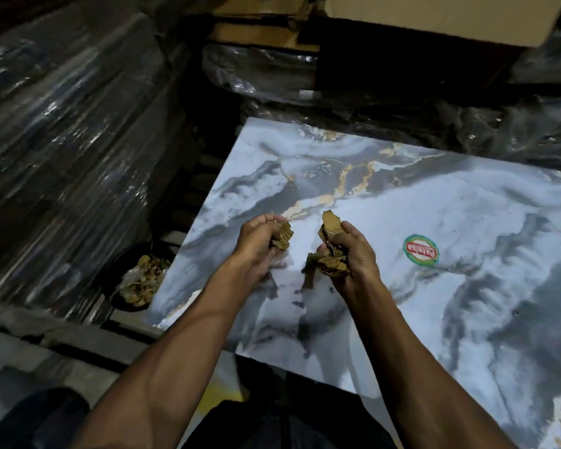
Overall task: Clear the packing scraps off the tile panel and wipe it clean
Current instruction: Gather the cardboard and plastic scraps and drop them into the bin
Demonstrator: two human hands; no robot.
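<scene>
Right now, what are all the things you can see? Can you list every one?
tile panel: one, grey-white marble with gold veins, centre and right
sticker: one, round, green and red, on the panel right of the hands
scraps: two handfuls, brown, held above the panel
bin: one, dark, holding brown scraps, left of the panel
wrapped stacks: several, dark under clear plastic, left and back
cardboard box: one, tan, top right
left hand: one, gripping scraps
right hand: one, gripping scraps

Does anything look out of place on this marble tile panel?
A round green-and-red sticker sits on the grey-white marble-pattern tile panel. Torn brown cardboard scraps are gripped in the left hand and right hand.
</scene>
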